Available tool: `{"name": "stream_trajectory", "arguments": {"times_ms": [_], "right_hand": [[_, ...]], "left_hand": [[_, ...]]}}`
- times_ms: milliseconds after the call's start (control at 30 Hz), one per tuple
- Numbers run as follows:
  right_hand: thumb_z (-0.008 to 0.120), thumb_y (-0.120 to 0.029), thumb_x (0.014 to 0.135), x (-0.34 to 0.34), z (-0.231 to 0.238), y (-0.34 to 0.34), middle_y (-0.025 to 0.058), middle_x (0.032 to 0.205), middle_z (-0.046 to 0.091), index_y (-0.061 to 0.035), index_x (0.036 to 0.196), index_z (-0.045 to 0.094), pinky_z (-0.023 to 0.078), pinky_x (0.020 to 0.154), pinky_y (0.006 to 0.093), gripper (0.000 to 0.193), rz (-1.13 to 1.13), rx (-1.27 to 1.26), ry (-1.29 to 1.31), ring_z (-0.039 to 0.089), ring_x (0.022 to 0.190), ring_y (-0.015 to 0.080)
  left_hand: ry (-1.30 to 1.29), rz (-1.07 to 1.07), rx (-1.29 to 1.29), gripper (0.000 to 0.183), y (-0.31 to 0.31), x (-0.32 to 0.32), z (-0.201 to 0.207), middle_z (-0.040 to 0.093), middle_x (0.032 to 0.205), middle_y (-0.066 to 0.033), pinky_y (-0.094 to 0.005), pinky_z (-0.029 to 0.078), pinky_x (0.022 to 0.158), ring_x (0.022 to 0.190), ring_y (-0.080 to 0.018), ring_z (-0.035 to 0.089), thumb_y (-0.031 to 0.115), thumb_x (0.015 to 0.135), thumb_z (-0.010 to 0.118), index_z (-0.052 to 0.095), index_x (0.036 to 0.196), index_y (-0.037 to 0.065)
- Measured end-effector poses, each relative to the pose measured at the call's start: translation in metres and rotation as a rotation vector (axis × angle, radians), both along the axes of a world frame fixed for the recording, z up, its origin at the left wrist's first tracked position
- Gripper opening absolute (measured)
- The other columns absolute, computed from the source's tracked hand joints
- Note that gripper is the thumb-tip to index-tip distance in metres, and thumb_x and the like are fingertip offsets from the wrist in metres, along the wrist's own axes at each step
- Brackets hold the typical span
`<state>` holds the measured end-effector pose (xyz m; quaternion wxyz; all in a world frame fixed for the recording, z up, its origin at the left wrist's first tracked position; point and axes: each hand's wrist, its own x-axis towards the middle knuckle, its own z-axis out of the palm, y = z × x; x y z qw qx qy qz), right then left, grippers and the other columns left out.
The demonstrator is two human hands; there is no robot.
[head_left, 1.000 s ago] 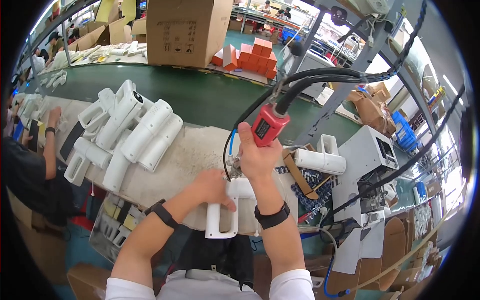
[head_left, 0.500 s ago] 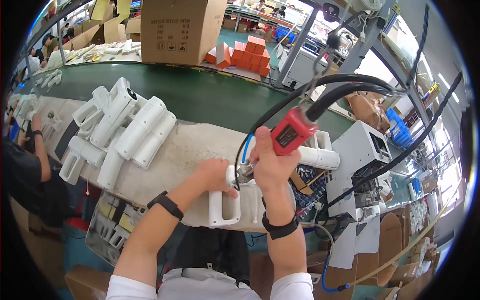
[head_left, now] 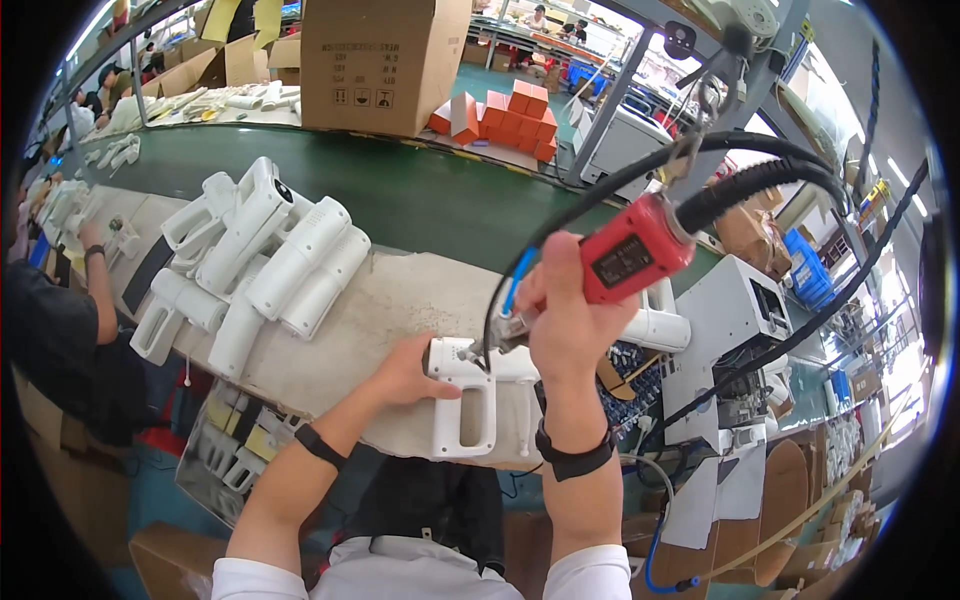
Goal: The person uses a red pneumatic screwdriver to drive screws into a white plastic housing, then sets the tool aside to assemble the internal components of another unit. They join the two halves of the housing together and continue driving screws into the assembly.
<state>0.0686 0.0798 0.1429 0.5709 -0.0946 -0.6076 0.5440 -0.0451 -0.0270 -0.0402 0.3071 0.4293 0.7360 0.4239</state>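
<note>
My right hand [head_left: 572, 325] is closed round a red powered screwdriver [head_left: 640, 252], which hangs from a hook and chain with black cables and a blue hose. Its metal nose [head_left: 500, 335] tilts down over the top end of a white plastic device [head_left: 447, 425] with a loop handle; whether the tip touches cannot be made out. The device lies on the bench, handle toward me. My left hand [head_left: 408, 372] grips the device's left side, thumb across the top of the handle and fingers behind the body.
A pile of similar white devices [head_left: 300, 262] lies to the left on the beige bench mat [head_left: 400, 290]. Beyond runs a green conveyor belt [head_left: 430, 210] with a large carton [head_left: 375, 65] and orange boxes [head_left: 520, 125]. A grey machine [head_left: 725, 300] stands right; a co-worker [head_left: 60, 320] is at far left.
The screwdriver in my right hand has risen and moved right, away from the device. My left hand has shifted from over the device's top to its left side. The view has shifted slightly.
</note>
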Motion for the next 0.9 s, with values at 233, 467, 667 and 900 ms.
{"name": "stream_trajectory", "arguments": {"times_ms": [233,467,667,900], "right_hand": [[0.073,-0.026,0.086,-0.046,-0.025,0.006,-0.0002,0.054,0.053,-0.0032,0.076,0.058,0.037,0.041,0.0229,0.029,0.009,0.018,-0.033,0.050,0.043,0.0086],[0.074,-0.030,0.085,-0.066,-0.051,0.014,-0.0002,0.054,0.053,-0.0049,0.072,0.056,0.037,0.041,0.0229,0.034,0.014,-0.040,-0.111,0.049,0.043,0.0084],[0.075,-0.027,0.085,-0.071,-0.066,0.013,-0.0004,0.054,0.053,-0.0057,0.072,0.055,0.037,0.041,0.0227,0.032,0.020,-0.061,-0.130,0.050,0.044,0.0080],[0.071,-0.025,0.088,-0.038,-0.024,-0.003,0.0005,0.053,0.053,-0.0036,0.076,0.056,0.035,0.040,0.0235,0.029,-0.019,0.019,-0.093,0.049,0.043,0.0086]], "left_hand": [[-0.019,0.011,0.043,0.071,0.005,0.003,-0.007,0.067,0.103,-0.0169,-0.0373,0.048,0.088,0.097,-0.0302,0.064,0.035,0.057,0.088,0.059,0.113,0.001],[-0.042,0.062,0.071,0.058,0.003,0.004,-0.008,0.069,0.098,-0.0147,-0.0378,0.049,0.084,0.094,-0.0294,0.065,0.035,0.058,0.087,0.066,0.102,0.004],[-0.059,0.036,0.008,0.052,0.004,0.007,0.002,0.069,0.095,-0.0156,-0.0393,0.050,0.081,0.092,-0.0313,0.065,0.038,0.060,0.086,0.070,0.094,0.004],[0.023,0.148,0.081,0.085,0.007,0.010,-0.036,0.060,0.117,-0.0214,-0.0414,0.044,0.095,0.110,-0.0355,0.056,0.046,0.061,0.084,0.053,0.130,0.006]]}}
